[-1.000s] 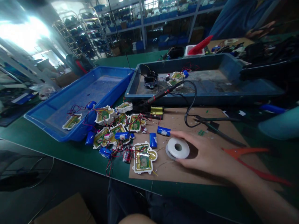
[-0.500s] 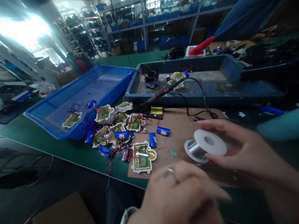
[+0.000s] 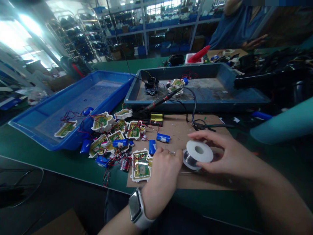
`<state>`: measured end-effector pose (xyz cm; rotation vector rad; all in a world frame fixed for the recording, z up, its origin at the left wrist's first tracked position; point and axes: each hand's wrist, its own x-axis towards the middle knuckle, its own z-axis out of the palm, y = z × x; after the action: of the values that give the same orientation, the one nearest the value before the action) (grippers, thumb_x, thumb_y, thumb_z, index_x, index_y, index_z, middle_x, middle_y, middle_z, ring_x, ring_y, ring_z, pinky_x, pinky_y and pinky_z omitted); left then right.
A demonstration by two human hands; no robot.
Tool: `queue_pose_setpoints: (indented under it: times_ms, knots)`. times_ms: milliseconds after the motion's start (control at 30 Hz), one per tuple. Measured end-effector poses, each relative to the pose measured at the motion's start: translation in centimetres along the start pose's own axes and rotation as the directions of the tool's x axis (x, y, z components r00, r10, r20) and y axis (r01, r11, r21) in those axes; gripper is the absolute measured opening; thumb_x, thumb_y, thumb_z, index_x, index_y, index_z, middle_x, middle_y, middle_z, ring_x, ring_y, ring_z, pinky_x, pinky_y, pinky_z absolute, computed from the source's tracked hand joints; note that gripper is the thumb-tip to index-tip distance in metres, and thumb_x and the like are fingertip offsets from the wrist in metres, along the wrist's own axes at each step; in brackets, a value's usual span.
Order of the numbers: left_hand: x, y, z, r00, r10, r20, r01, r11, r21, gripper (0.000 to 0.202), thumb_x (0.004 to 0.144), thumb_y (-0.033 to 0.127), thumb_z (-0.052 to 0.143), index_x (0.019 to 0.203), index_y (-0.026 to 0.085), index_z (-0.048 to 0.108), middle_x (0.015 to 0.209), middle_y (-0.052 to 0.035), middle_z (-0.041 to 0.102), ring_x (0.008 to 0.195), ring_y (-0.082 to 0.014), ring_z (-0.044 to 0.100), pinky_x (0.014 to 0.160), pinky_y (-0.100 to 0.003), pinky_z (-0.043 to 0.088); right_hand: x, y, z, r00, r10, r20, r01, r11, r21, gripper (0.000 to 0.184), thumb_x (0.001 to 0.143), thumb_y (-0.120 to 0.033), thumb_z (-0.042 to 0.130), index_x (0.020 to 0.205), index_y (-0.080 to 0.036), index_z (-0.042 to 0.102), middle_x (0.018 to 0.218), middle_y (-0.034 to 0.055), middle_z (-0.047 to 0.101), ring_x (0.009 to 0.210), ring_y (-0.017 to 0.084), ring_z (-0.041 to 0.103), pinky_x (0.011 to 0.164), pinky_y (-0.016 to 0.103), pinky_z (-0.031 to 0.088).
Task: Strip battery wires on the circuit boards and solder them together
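My right hand (image 3: pixel 227 155) grips a white spool of solder wire (image 3: pixel 198 153), tilted just above the brown cardboard mat (image 3: pixel 181 129). My left hand (image 3: pixel 164 168), with a ring and a wristwatch, is closed right beside the spool's left edge; what its fingertips pinch is hidden. A thin wire strand runs from under the spool towards it. In front of the left hand lies a white-framed circuit board (image 3: pixel 141 165) and a blue battery cell (image 3: pixel 152 147). A soldering iron (image 3: pixel 161 100) rests on the edge of the dark blue tray (image 3: pixel 246 98).
Several white-framed boards with red wires and blue cells (image 3: pixel 110 137) are heaped left of the mat. A bright blue tray (image 3: pixel 49 107) stands at the left. Another person (image 3: pixel 239 27) in blue sits across the table. Shelving racks fill the background.
My right hand lifted the spool from the mat, swung it right, then brought it back to the middle. My left hand came into view and settled beside the spool.
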<state>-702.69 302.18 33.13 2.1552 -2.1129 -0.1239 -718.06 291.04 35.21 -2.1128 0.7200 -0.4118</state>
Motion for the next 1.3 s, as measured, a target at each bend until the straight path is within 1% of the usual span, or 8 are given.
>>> queue_pose_setpoints:
  times_ms: [167, 367, 567, 733, 833, 967, 1100, 1300]
  knots:
    - [-2.7, -2.5, -2.0, 0.92, -0.271, -0.282, 0.107, 0.869, -0.484, 0.014, 0.079, 0.007, 0.06, 0.086, 0.016, 0.068, 0.075, -0.0069, 0.075, 0.066, -0.0234, 0.071, 0.061, -0.033, 0.056, 0.3, -0.4, 1.3, 1.0, -0.031, 0.0, 0.031, 0.996, -0.08, 0.051, 0.065, -0.027, 0.075, 0.113, -0.029, 0.059, 0.109, 0.0027, 0.064, 0.093, 0.023, 0.064, 0.077, 0.033, 0.055]
    - [-4.4, -3.9, -2.5, 0.876, -0.479, -0.051, 0.02, 0.143, -0.99, 0.008, 0.075, 0.016, 0.067, 0.079, 0.021, 0.072, 0.059, 0.0039, 0.072, 0.054, -0.0108, 0.07, 0.052, -0.014, 0.056, 0.8, -0.8, 5.2, 0.989, -0.145, -0.002, 0.142, 0.968, -0.206, 0.059, 0.068, -0.029, 0.074, 0.123, -0.024, 0.054, 0.119, 0.0058, 0.062, 0.106, 0.025, 0.061, 0.09, 0.041, 0.05]
    - [-4.7, -3.8, -2.1, 0.882, -0.469, -0.048, 0.007, 0.116, -0.993, 0.011, 0.076, 0.012, 0.066, 0.083, 0.019, 0.071, 0.063, 0.0023, 0.071, 0.06, -0.0082, 0.07, 0.058, -0.011, 0.056, 0.7, -1.2, 6.0, 0.944, -0.325, 0.056, 0.328, 0.906, -0.268, 0.07, 0.071, -0.033, 0.078, 0.132, -0.025, 0.045, 0.125, 0.0086, 0.059, 0.112, 0.026, 0.057, 0.09, 0.041, 0.05]
    - [-4.4, -3.1, -1.9, 0.866, -0.5, -0.025, -0.003, 0.045, -0.999, 0.018, 0.075, 0.014, 0.067, 0.086, 0.021, 0.055, 0.068, 0.0031, 0.071, 0.06, -0.0111, 0.069, 0.057, -0.018, 0.058, 0.1, -2.1, 6.0, 0.876, -0.465, -0.128, 0.449, 0.883, -0.139, 0.039, 0.081, -0.033, 0.071, 0.116, -0.025, 0.055, 0.107, 0.004, 0.065, 0.097, 0.018, 0.062, 0.082, 0.03, 0.052]
    - [-4.4, -2.2, -1.8, 0.859, -0.505, -0.083, -0.025, 0.121, -0.992, 0.016, 0.076, 0.014, 0.066, 0.08, 0.022, 0.052, 0.066, 0.0041, 0.07, 0.06, -0.0108, 0.069, 0.055, -0.016, 0.057, -0.2, -2.5, 6.5, 0.862, -0.45, -0.233, 0.453, 0.89, -0.042, 0.019, 0.082, -0.026, 0.07, 0.099, -0.024, 0.061, 0.09, 0.0008, 0.067, 0.081, 0.015, 0.064, 0.069, 0.025, 0.052]
    - [-5.4, -2.0, -2.0, 0.836, -0.467, -0.287, -0.059, 0.444, -0.894, 0.013, 0.08, 0.009, 0.062, 0.084, 0.022, 0.063, 0.076, 0.0038, 0.072, 0.068, -0.0082, 0.07, 0.061, -0.012, 0.056, -0.1, -2.5, 6.2, 0.921, -0.307, -0.24, 0.338, 0.936, 0.102, 0.004, 0.087, -0.02, 0.063, 0.088, -0.024, 0.063, 0.082, -0.0011, 0.066, 0.076, 0.014, 0.064, 0.067, 0.024, 0.051]
    - [-7.4, -3.7, -2.4, 0.668, -0.488, -0.562, -0.005, 0.752, -0.659, 0.02, 0.081, 0.011, 0.064, 0.097, 0.023, 0.067, 0.092, 0.0027, 0.072, 0.08, -0.0078, 0.066, 0.075, -0.016, 0.053, 0.6, -2.1, 5.0, 0.949, -0.293, -0.111, 0.299, 0.954, 0.035, 0.011, 0.09, -0.018, 0.056, 0.094, -0.025, 0.065, 0.09, 0.0004, 0.064, 0.084, 0.014, 0.061, 0.073, 0.025, 0.049]
    - [-10.4, -6.6, -0.8, 0.643, -0.441, -0.627, 0.078, 0.852, -0.518, 0.015, 0.082, 0.009, 0.063, 0.092, 0.02, 0.066, 0.087, 0.0009, 0.067, 0.083, -0.0098, 0.062, 0.08, -0.021, 0.05, 1.8, -1.3, 5.5, 0.91, -0.402, 0.102, 0.411, 0.905, -0.106, 0.019, 0.095, -0.018, 0.046, 0.098, -0.022, 0.065, 0.09, 0.0043, 0.062, 0.085, 0.017, 0.058, 0.071, 0.031, 0.048]
